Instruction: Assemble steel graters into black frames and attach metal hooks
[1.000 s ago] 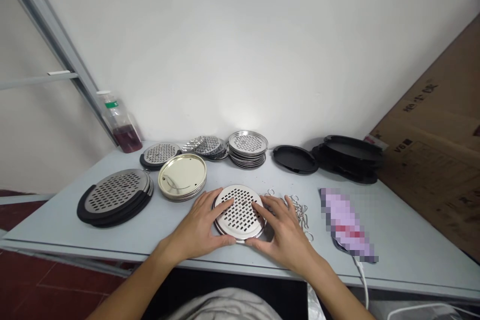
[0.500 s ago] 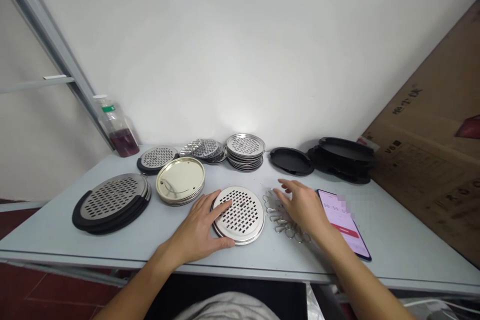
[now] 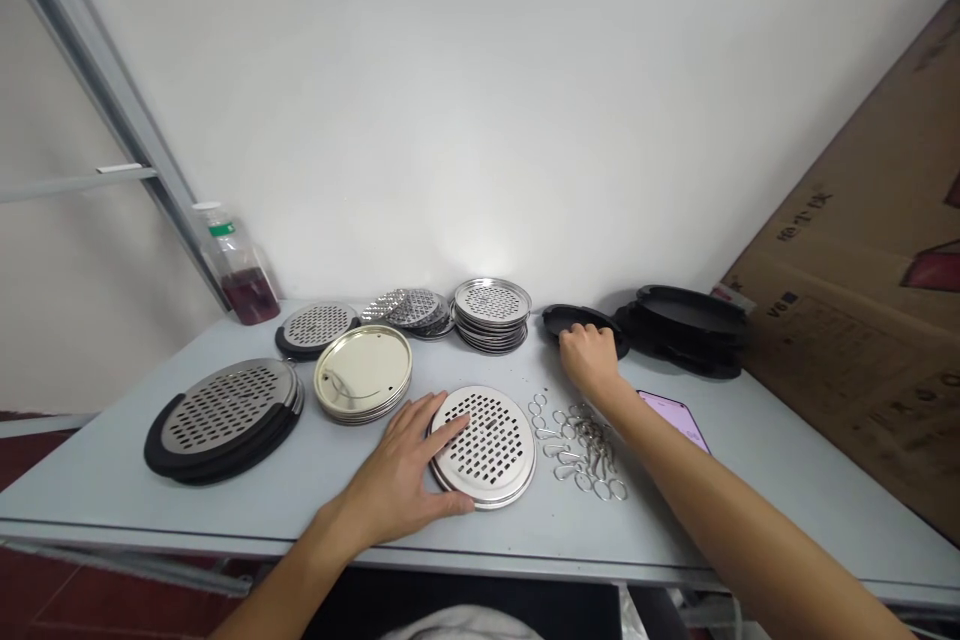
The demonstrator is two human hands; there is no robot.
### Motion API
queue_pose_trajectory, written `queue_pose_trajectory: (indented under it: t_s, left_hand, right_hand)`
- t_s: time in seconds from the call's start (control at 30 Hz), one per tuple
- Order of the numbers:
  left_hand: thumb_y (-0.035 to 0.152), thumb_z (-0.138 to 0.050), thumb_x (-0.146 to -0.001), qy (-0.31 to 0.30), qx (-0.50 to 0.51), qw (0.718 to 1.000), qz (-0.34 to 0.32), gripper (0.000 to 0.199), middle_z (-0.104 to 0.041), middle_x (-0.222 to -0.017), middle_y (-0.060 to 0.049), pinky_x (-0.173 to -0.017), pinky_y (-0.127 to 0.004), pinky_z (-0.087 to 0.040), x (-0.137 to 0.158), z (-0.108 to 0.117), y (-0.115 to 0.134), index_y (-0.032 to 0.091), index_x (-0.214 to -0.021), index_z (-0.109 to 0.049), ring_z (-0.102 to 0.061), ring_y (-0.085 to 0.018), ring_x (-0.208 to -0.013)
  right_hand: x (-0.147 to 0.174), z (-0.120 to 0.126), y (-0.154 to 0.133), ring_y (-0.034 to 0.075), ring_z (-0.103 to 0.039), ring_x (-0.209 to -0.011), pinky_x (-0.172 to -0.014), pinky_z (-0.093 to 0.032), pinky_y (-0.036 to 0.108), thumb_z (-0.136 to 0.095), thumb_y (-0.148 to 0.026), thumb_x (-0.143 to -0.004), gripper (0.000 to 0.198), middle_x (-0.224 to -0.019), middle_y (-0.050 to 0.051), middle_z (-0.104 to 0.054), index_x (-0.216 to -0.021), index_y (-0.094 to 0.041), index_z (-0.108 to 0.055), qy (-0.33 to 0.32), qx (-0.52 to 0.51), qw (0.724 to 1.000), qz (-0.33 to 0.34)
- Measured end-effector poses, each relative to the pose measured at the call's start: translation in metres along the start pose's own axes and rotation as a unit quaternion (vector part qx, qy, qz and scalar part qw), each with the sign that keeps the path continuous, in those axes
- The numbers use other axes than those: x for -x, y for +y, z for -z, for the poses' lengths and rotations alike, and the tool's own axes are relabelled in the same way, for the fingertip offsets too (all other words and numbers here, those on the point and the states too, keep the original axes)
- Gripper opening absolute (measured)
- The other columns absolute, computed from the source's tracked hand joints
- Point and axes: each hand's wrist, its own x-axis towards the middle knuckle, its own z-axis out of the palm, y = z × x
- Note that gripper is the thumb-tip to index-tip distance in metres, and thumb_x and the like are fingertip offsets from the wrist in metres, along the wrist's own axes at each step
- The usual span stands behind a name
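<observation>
A round metal grater plate with rows of slots lies on the table, with another metal rim showing beneath it. My left hand grips its left side, index finger on top and thumb along the near edge. Farther right, my right hand is closed over the near rim of a black round holder, hiding part of it. Loose metal clips with rings lie between the plate and my right forearm.
Pale metal discs and grater plates in black rims stand left. More grater plates are stacked at the back. Black holders, a phone and a cardboard box are right; a bottle stands back left.
My right hand has moved away from the metal clips, forward to the black round holder, and its fingers have closed. The left hand stays on the grater plate.
</observation>
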Motion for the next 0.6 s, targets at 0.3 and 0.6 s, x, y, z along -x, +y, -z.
queue_pose_trajectory:
  t_s: [0.3,0.6]
  left_hand:
    - [0.066,-0.069,-0.072,0.001,0.022,1.0,0.01,0.096,-0.027,-0.159,-0.009,-0.116,-0.057,-0.025,-0.001,0.0,0.001,0.032,-0.151,-0.027,-0.024,-0.036,-0.145]
    - [0.06,-0.075,-0.069,0.036,0.077,0.995,0.048,0.118,-0.02,-0.16,-0.015,-0.115,-0.054,-0.03,0.001,0.004,0.002,0.026,-0.155,-0.002,-0.022,-0.035,-0.146]
  right_hand:
    - [0.022,0.073,0.025,0.026,-0.066,-0.083,-0.067,-0.045,0.035,-0.046,-0.021,-0.095,0.027,-0.091,0.013,-0.074,-0.092,-0.015,-0.073,0.074,0.01,0.996,-0.038]
    - [0.108,0.097,-0.037,0.025,-0.064,-0.105,-0.084,-0.053,0.044,-0.048,-0.009,-0.093,0.046,-0.118,0.009,-0.07,-0.136,-0.024,-0.054,0.105,-0.23,0.932,0.259]
